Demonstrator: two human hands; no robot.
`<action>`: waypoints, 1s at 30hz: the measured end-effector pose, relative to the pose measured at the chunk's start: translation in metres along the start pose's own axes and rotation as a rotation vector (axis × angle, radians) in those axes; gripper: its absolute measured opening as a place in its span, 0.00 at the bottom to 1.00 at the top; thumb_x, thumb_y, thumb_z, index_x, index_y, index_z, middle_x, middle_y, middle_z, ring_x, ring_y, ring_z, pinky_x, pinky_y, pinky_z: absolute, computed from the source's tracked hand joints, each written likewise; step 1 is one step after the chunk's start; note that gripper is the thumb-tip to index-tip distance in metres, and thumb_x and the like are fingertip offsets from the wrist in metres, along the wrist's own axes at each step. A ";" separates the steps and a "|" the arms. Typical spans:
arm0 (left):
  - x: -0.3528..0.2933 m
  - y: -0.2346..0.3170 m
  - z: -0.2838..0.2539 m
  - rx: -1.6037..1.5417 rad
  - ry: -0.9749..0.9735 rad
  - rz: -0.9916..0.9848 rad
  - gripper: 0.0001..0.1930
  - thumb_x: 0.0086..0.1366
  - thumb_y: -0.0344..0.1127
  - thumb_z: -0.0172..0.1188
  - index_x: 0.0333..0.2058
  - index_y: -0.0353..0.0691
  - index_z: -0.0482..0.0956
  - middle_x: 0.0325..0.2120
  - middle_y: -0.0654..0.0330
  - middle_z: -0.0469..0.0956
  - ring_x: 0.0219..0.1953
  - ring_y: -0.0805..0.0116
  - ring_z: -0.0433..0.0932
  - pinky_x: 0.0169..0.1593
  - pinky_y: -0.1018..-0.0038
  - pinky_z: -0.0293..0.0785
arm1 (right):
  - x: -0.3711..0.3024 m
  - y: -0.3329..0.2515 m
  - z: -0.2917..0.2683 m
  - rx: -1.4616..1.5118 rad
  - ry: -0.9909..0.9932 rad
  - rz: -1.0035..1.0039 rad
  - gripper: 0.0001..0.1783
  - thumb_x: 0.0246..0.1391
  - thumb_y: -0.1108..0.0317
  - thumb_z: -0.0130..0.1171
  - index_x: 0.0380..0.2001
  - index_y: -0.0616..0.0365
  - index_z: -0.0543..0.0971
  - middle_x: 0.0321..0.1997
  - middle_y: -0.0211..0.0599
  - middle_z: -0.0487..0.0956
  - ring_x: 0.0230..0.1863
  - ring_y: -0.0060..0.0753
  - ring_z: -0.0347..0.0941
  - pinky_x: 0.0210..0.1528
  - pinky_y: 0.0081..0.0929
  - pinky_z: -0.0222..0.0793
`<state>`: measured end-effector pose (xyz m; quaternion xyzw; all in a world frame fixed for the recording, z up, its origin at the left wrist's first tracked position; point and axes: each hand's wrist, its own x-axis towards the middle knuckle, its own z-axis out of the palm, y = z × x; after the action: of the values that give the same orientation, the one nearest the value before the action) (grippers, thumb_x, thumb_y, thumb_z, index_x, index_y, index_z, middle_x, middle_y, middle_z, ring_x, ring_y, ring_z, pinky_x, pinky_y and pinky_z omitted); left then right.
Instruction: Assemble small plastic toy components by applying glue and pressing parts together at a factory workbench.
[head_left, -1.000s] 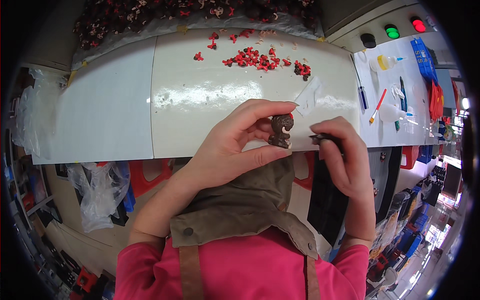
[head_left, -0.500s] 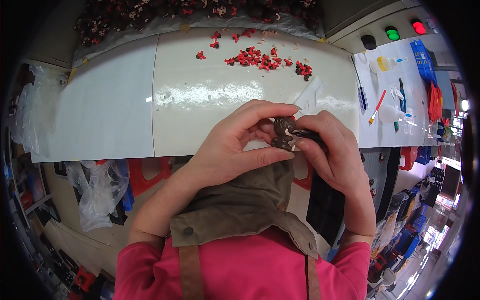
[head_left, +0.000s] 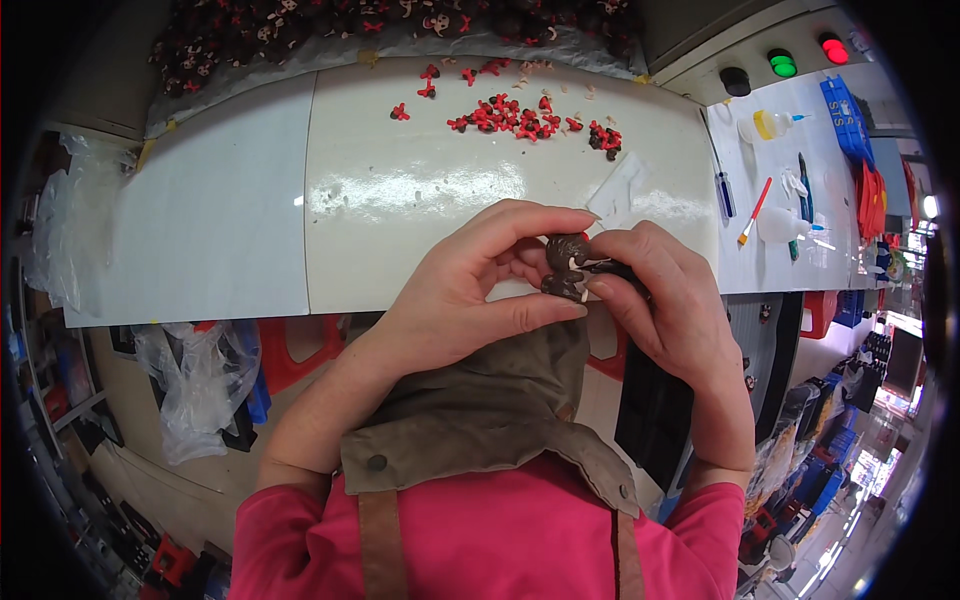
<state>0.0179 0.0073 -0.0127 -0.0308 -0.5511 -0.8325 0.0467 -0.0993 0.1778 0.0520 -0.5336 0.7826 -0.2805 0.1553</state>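
My left hand [head_left: 460, 275] holds a small dark brown figurine [head_left: 566, 268] between thumb and fingertips, above the front edge of the table. The figurine has pale bits on its side and a touch of red near its top. Close against it, my right hand [head_left: 665, 290] pinches a dark slim object [head_left: 612, 268] between thumb and forefinger. One end of that object meets the figurine's side, and the rest is hidden in my fingers. I cannot make out whether it is a tool or a figurine part.
Small red and dark parts [head_left: 515, 117] lie scattered on the white table [head_left: 400, 235]. Behind them is a mass of brown figurines [head_left: 400, 25]. A white cloth [head_left: 618, 185] lies near my right hand. At the right are a screwdriver [head_left: 725, 195], a brush [head_left: 755, 212], and squeeze bottles [head_left: 780, 228].
Both hands keep their grip at nearly the same spot. The figurine has tilted very slightly; the tabletop parts have not moved.
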 end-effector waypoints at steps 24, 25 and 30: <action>-0.001 0.002 0.001 -0.007 0.001 0.016 0.29 0.52 0.16 0.61 0.54 0.33 0.66 0.49 0.59 0.64 0.51 0.70 0.70 0.56 0.72 0.68 | 0.003 0.014 0.010 -0.052 0.090 -0.143 0.13 0.45 0.68 0.63 0.34 0.58 0.73 0.22 0.38 0.73 0.21 0.40 0.70 0.22 0.30 0.63; -0.001 0.002 0.001 0.003 -0.005 0.024 0.29 0.52 0.16 0.61 0.54 0.34 0.66 0.49 0.59 0.64 0.51 0.70 0.70 0.56 0.72 0.68 | 0.003 0.014 0.010 -0.051 0.091 -0.144 0.13 0.45 0.68 0.63 0.34 0.58 0.73 0.22 0.38 0.73 0.21 0.40 0.70 0.22 0.30 0.63; -0.001 0.003 0.002 0.036 -0.006 -0.030 0.29 0.52 0.15 0.60 0.54 0.34 0.66 0.49 0.59 0.64 0.51 0.71 0.69 0.56 0.72 0.69 | 0.001 0.012 0.007 -0.029 0.131 -0.223 0.11 0.46 0.69 0.61 0.32 0.59 0.73 0.22 0.37 0.73 0.20 0.38 0.69 0.22 0.28 0.62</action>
<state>0.0194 0.0077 -0.0093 -0.0239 -0.5667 -0.8229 0.0331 -0.1049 0.1781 0.0389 -0.6001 0.7308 -0.3190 0.0638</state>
